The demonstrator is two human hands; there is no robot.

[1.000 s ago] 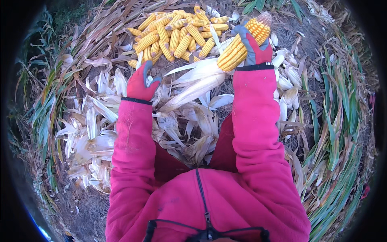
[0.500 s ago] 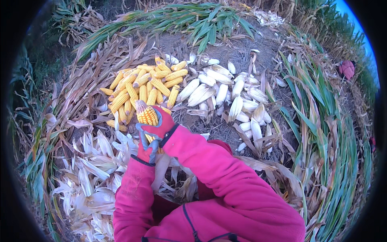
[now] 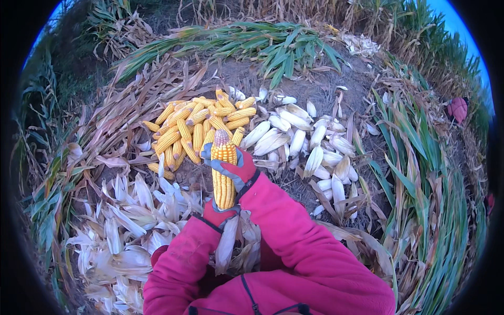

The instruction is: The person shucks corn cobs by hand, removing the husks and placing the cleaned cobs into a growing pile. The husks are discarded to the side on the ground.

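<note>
An ear of corn [image 3: 224,181] with bared yellow kernels stands nearly upright in front of me, its pale tip pointing away. My right hand [image 3: 242,169], in a red and grey glove, wraps round its upper half. At the lower end, my left hand [image 3: 219,214] in a matching glove closes round the base. Peeled-back husk [image 3: 227,245] hangs below that hand toward my lap. Just beyond the ear lies a pile of husked yellow corn cobs [image 3: 184,131]. The left fingers are partly hidden by the ear and husk.
Ears still in pale husks [image 3: 299,131] lie to the right of the yellow pile. Loose stripped husks [image 3: 118,236] heap up at my left. Green cut stalks [image 3: 420,157] curve along the right, and more leaves [image 3: 283,47] lie at the back. A red bundle [image 3: 458,109] sits far right.
Both hands have moved to the right with the ear. It now stands more upright, with its kernels bared along most of its length. The view has shifted slightly.
</note>
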